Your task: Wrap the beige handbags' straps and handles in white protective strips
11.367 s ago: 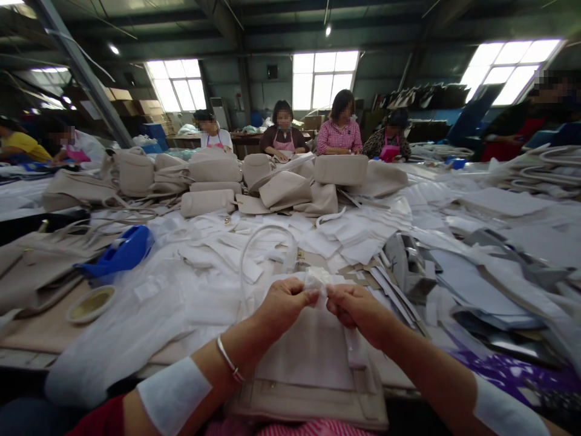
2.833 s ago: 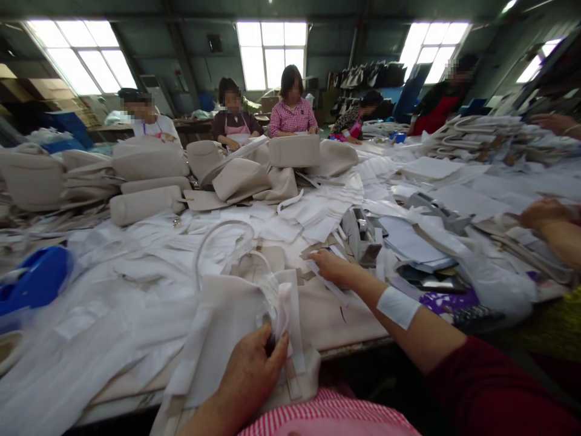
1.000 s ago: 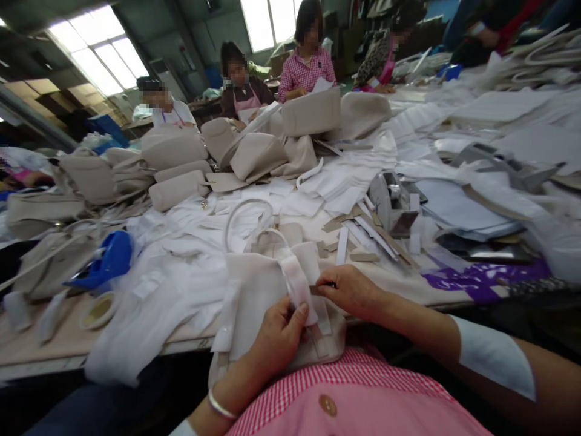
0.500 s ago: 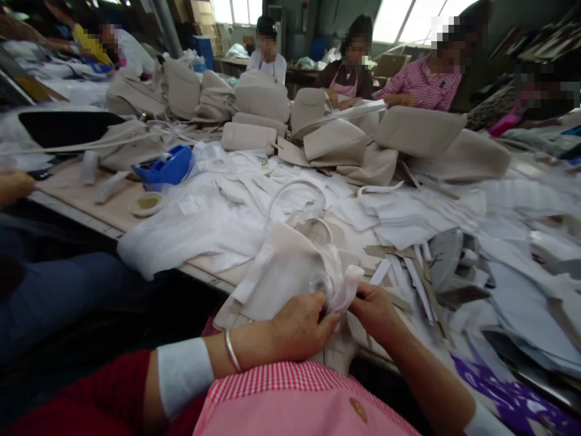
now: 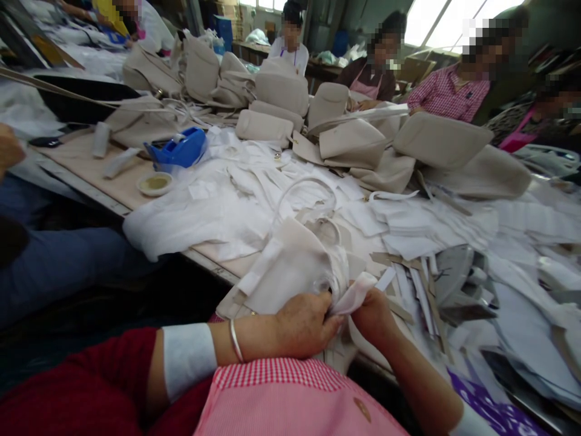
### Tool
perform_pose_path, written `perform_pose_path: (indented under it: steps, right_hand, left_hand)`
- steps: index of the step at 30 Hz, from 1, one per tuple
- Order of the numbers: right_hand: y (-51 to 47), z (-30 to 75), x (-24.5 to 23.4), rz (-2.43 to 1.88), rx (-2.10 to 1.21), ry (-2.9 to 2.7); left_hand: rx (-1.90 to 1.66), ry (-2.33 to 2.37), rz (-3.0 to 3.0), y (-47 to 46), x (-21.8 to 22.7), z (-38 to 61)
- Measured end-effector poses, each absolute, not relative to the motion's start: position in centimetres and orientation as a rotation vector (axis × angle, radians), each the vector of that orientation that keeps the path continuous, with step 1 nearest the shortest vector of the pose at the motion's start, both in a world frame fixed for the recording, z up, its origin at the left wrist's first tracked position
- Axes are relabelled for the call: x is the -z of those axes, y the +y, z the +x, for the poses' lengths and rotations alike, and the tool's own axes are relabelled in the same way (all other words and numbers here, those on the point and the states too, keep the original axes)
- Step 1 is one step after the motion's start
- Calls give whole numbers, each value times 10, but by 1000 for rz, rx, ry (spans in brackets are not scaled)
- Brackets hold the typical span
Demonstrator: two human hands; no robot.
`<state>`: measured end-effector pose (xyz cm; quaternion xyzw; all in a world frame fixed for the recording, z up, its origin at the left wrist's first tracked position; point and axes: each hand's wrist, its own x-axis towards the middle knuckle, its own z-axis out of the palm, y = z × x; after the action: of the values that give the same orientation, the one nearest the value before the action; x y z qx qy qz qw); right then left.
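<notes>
At the table's edge in front of me lies a pale handbag (image 5: 293,260), partly covered in thin white wrapping, its looped handle (image 5: 305,189) standing up behind it. My left hand (image 5: 305,324) is closed at the bag's near right side, thumb and fingers pinching a white wrapping sheet (image 5: 356,295). My right hand (image 5: 373,319) grips the other end of that sheet, fingers curled and partly hidden behind it. Between both hands the sheet is folded into a narrow band beside the bag's strap.
Beige bags (image 5: 281,91) are heaped across the back. A blue tape dispenser (image 5: 179,148) and a small round dish (image 5: 155,183) stand at left. White sheets and cardboard strips (image 5: 426,290) litter the right. Several people sit across the table; a co-worker's hand (image 5: 9,148) shows at far left.
The view has shifted a little, so the background sits further right. My right hand has moved slightly outward, and the white sheet's end is lower and stretched more to the right.
</notes>
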<state>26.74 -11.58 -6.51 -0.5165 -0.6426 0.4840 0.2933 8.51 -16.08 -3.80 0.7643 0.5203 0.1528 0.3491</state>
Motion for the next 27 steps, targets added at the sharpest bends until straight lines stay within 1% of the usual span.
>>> perform_pose_path:
  steps: [2, 6, 13, 15, 17, 23, 25, 27]
  right_hand:
    - [-116, 267, 67, -1372, -1344, -1623]
    - [-112, 274, 68, -1261, -1612, -1487]
    - [-112, 295, 46, -1172, -1862, -1835]
    - [-116, 295, 40, -1177, -1786, -1940]
    - [-121, 292, 39, -1231, -1612, -1978]
    - [-118, 284, 52, -1377, -1281, -1917]
    - [-114, 281, 55, -1355, -1206, -1931]
    - [-109, 278, 57, -1303, -1226, -1918]
  left_hand:
    - [-403, 1343, 1978, -161, 37, 85]
    - [-450, 1320, 1977, -161, 37, 84]
    - [-465, 1344, 1989, -161, 39, 84]
    - [-469, 1344, 1991, -161, 40, 84]
    - [-477, 1342, 1986, -161, 40, 84]
    - [-471, 1330, 1968, -160, 38, 85]
    - [-457, 1331, 1966, -160, 37, 85]
    - [-445, 1339, 1978, -160, 38, 85]
